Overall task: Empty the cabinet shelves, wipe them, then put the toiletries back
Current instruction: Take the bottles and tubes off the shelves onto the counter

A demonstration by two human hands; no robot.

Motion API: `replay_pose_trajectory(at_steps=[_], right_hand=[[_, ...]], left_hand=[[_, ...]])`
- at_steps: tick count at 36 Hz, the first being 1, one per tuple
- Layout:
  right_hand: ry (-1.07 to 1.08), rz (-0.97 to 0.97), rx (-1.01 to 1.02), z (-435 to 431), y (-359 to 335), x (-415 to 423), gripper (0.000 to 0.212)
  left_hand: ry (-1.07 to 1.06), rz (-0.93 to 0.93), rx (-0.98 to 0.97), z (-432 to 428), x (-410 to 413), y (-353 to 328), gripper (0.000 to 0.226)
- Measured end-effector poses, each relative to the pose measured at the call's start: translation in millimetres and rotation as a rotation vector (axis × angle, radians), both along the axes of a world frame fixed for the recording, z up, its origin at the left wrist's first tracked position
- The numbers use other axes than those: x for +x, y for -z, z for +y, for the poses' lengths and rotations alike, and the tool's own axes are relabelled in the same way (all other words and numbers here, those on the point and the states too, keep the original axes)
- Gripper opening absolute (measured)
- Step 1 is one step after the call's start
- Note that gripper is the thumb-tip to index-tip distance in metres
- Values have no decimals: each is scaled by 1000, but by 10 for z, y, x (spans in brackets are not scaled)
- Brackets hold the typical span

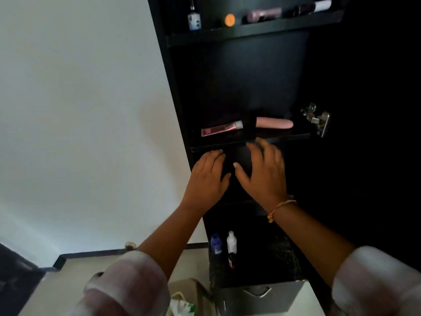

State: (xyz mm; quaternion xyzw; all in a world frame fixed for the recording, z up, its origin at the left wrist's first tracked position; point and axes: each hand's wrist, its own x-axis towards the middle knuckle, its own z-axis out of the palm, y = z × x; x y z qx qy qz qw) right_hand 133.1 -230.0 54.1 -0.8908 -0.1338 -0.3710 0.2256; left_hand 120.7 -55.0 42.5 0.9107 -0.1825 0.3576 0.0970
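Quick status from my end. Both hands are up in front of the open dark cabinet (239, 76), palms away from me. My left hand (207, 176) has its fingers straight and close together, with nothing in it, and the tips sit just under the front edge of the middle shelf (291, 135). My right hand (262, 176) is spread wide, thumb out to the side, also holding nothing. Its fingertips are right at that shelf's edge, but I can't tell if they actually touch it. There's a yellow-orange wristband (281, 207) on the right wrist.

Toiletries are in three spots:
- Middle shelf: a pink-red toothpaste tube (222, 128) lying on its side and a pale pink tube (274, 123), also lying flat. Between them is a dark object (249, 126) that's too murky to identify.
- Top shelf (250, 30): a small bottle (194, 19) standing upright at the left, then an orange cap (229, 20), a purplish item (264, 14) lying down and a white-ended tube (319, 6) at the far right.
- Down on the dark speckled counter (273, 254) below my arms: a blue bottle (216, 244) and a white bottle (231, 242) right beside each other.

A metal hinge (316, 119) sticks out at the right end of the middle shelf. A metal drawer (257, 297) with a handle sits under the counter.
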Motion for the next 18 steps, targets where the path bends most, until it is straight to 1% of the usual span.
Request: replay_pose_trajectory(at_steps=[3,6,8,10,12,15,18], right_hand=[[1,-78,24,-36,-294,167,55],[25,-85,-26,-102,-513,395,52],[54,-28,-76,-147,-609,554,52],[93,43,-126,-194,-667,686,50],[112,123,-136,-243,-687,782,51],[142,239,-129,-322,-680,884,50],[167,332,-126,-401,-660,961,48]], left_hand=[[7,-76,-10,-48,128,-291,46],[-21,-63,3,-108,289,-542,49],[-76,13,10,-131,430,-650,56],[-134,115,61,-136,569,-722,61],[-159,233,72,-137,693,-769,61],[-189,407,14,-154,819,-835,59],[-231,505,16,-167,921,-842,57]])
